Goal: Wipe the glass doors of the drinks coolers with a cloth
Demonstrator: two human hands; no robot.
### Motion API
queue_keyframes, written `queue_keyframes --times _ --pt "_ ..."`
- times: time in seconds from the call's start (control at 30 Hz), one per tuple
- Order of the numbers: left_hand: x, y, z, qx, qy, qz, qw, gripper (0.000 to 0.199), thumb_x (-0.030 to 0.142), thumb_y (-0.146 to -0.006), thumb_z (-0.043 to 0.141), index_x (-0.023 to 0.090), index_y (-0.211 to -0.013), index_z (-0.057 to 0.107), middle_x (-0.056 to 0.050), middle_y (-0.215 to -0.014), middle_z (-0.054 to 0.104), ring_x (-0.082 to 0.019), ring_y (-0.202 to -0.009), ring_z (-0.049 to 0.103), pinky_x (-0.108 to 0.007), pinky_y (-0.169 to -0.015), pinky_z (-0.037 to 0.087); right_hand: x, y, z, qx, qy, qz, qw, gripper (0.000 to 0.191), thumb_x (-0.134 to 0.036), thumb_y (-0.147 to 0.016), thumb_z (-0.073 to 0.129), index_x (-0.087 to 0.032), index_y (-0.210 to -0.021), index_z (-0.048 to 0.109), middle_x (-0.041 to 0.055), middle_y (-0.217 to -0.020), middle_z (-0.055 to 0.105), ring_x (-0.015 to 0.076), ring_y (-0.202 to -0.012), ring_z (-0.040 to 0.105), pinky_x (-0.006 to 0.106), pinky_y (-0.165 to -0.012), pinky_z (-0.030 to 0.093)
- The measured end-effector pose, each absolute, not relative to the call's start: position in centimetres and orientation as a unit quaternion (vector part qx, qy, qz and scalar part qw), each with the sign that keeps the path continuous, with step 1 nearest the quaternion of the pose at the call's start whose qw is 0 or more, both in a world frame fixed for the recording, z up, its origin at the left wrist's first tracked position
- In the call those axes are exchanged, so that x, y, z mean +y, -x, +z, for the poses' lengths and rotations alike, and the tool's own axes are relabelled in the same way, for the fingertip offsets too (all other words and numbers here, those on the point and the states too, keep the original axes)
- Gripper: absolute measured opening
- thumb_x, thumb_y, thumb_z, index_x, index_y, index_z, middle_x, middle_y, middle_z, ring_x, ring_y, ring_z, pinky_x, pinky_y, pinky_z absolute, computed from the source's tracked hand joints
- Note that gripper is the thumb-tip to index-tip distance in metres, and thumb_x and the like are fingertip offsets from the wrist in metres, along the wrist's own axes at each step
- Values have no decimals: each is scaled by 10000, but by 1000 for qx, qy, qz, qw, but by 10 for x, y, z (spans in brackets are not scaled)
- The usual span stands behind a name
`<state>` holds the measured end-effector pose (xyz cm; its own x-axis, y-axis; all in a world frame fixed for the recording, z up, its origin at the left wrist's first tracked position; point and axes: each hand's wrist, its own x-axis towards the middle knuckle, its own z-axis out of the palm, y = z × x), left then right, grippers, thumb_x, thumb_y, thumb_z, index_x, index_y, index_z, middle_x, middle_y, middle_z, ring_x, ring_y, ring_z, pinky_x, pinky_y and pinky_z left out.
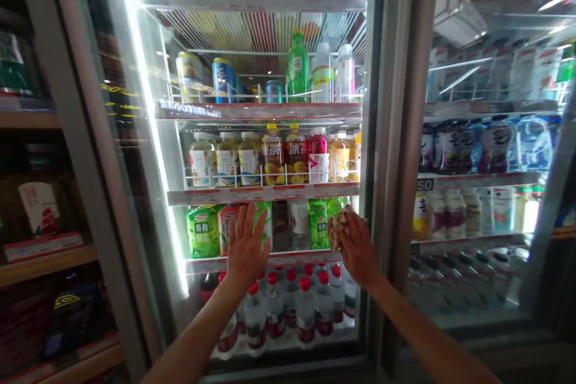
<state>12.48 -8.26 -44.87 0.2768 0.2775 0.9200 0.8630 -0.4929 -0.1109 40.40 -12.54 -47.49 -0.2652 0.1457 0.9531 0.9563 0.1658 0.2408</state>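
Observation:
A lit drinks fridge stands in front of me, and its glass door [279,81] carries faint reflections. My right hand [357,246] presses a crumpled light-brown patterned cloth [338,227] to the right side of the pane, near the door frame [390,132]. My left hand [247,246] is raised with its fingers apart, palm toward the glass; whether it touches the pane I cannot tell. Behind my hands are green bottles [318,225] and a green pack [203,231] on a lower shelf.
Bottles with red caps [305,309] fill the bottom shelf. Tea bottles [274,156] line the shelf above my hands. A second fridge section [477,180] with more drinks is on the right. Wooden shelves [45,261] with packaged goods stand at the left.

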Motion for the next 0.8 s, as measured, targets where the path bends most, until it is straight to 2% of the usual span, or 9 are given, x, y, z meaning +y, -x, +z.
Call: queue_keyframes --times 0.07,0.13,0.23,0.43,0.5,0.6,0.67,0.73,0.8 --pt "-83 -124 -449 -392 733 -455 319 630 200 -809 501 211 -1406 301 -113 -1512 217 -277 -1407 140 -505 -1132 169 -123 -410 -461 -622 432 -486 437 532 -155 -853 477 -262 -1365 379 79 -1521 212 283 -1392 210 535 -1061 342" --pt "-84 -124 -448 -398 733 -451 318 625 194 -806 503 204 -1401 312 -116 -1510 221 -278 -1408 138 -504 -1131 172 -115 -412 -430 -576 429 -493 492 519 -166 -867 449 -258 -1372 374 88 -1521 205 286 -1393 205 543 -1069 323" --pt "-85 -125 -447 -399 731 -451 322 607 191 -804 508 193 -1387 339 -125 -1504 237 -280 -1405 148 -499 -1128 184 -103 -393 -393 -534 422 -495 541 465 -191 -880 411 -235 -1343 423 84 -1526 183 288 -1398 186 538 -1087 292" --pt "-84 -121 -447 -388 732 -446 339 564 182 -809 494 181 -1362 384 -133 -1489 272 -278 -1404 156 -490 -1122 201 -103 -342 -422 -692 364 -498 374 418 -307 -830 507 -198 -1233 525 84 -1455 358 275 -1406 162 510 -1117 247" --pt "-84 -119 -446 -386 734 -440 344 557 184 -810 493 185 -1358 391 -129 -1488 276 -272 -1402 168 -481 -1123 203 -105 -354 -419 -667 382 -503 396 427 -290 -836 503 -192 -1252 509 98 -1461 346 274 -1402 178 514 -1114 242" --pt "-84 -118 -447 -390 736 -435 343 569 188 -809 498 190 -1365 380 -123 -1490 273 -269 -1403 167 -480 -1124 205 -103 -382 -391 -545 441 -500 508 474 -246 -853 461 -176 -1321 441 131 -1501 243 302 -1391 203 551 -1083 264" --pt "-84 -120 -448 -393 737 -433 339 591 192 -804 506 185 -1377 360 -126 -1494 261 -275 -1406 148 -489 -1125 199 -100 -385 -376 -487 453 -499 556 469 -228 -852 446 -161 -1317 448 144 -1510 206 323 -1384 211 563 -1069 276" --pt "-84 -121 -449 -394 737 -432 338 608 197 -804 509 182 -1388 340 -129 -1497 252 -279 -1409 129 -498 -1124 198 -97 -369 -379 -501 440 -503 550 429 -222 -851 451 -167 -1275 498 136 -1506 223 321 -1386 207 550 -1075 275" --pt "-84 -121 -449 -394 737 -432 339 613 202 -805 509 181 -1392 331 -134 -1497 251 -281 -1410 120 -506 -1123 195 -96 -345 -397 -586 401 -507 489 401 -234 -848 475 -204 -1243 530 104 -1487 290 291 -1397 191 522 -1097 260"
